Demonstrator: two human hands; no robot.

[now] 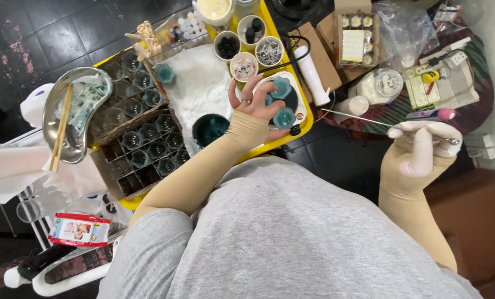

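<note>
My left hand (254,101) reaches over a small white scale with a dark round plate (298,97), fingers spread and touching teal flower-shaped candles (284,117) on it; a ring shows on one finger. My right hand (424,147), in a white glove, is closed on a long thin metal rod (358,117) with a pink end (445,114), held out to the right of the yellow tray (308,119). A dark bowl of teal wax (210,128) sits just left of my left wrist.
Cardboard boxes hold several empty glass cups (148,147). A metal kidney dish with wooden sticks (73,119) lies at left. Small bowls (243,66) of beads, wicks and bottles stand at the tray's back. A white tube (312,75), jar (383,84) and boxes crowd the right.
</note>
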